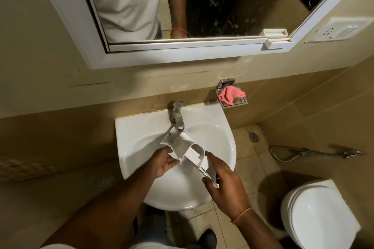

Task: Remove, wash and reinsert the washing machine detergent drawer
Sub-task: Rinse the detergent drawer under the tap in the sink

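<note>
Your left hand [164,161] and right hand [222,178] both grasp the white detergent drawer [187,148] over the washbasin [218,127], its far end under the tap [178,116] at twelve o'clock; pink cloth [230,95] at one o'clock.

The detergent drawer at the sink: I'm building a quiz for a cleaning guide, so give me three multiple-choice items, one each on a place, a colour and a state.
1. Where is the detergent drawer?
A. Over the sink, under the tap
B. On the toilet lid
C. On the floor

2. What colour is the cloth in the wall rack?
A. Blue
B. Pink
C. Green

3. How is the drawer held?
A. Lying loose in the basin
B. By one hand only
C. By both hands

Answers: 1 A, its far end sits below the spout. 2 B, plainly pink. 3 C, left hand and right hand each grip a side.
</note>
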